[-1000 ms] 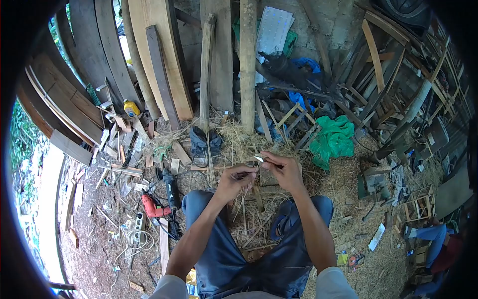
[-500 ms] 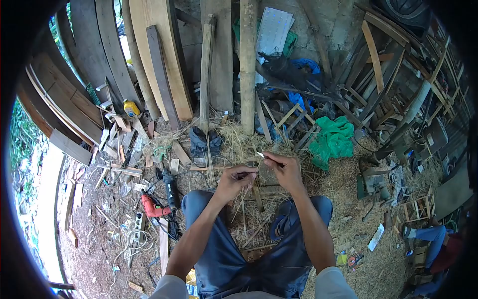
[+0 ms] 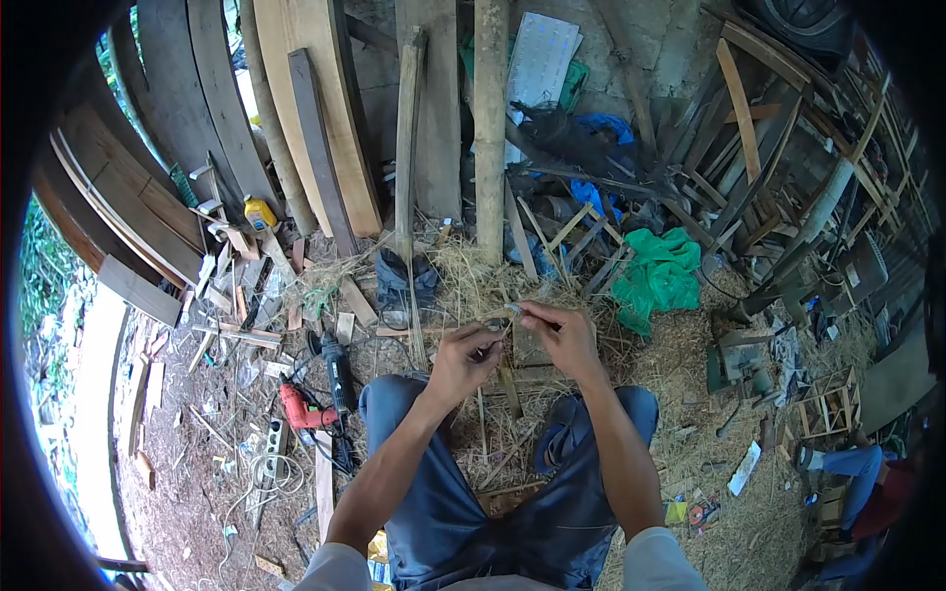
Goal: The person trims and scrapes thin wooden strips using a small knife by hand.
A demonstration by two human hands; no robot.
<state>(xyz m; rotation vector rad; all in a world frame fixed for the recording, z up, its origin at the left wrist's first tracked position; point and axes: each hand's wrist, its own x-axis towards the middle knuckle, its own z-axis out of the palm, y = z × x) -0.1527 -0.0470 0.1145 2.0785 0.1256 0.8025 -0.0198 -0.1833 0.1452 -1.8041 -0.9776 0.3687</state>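
Both of my hands meet in front of my knees, just above the straw-littered floor. My right hand (image 3: 560, 340) is closed round a small blade (image 3: 512, 307), whose short pale tip sticks out to the left of the thumb and forefinger. My left hand (image 3: 465, 362) pinches a thin straw-like strip (image 3: 505, 331) between thumb and fingertips. Most of that strip is hidden or too fine to make out. A narrow gap separates the fingertips of the two hands. Behind and below them lies a block of wood (image 3: 532, 350) amid loose straw.
A red drill (image 3: 305, 409) and an angle grinder (image 3: 338, 374) lie left of my knee, near a power strip (image 3: 273, 453) with cords. Planks (image 3: 320, 128) lean on the wall. A green plastic bag (image 3: 655, 276) lies right. Another person's leg (image 3: 849, 468) shows at far right.
The blade in my right hand has tilted, and its bright glint has turned greyish. My left hand has turned slightly, its fingers curling closer. Everything else has stayed put.
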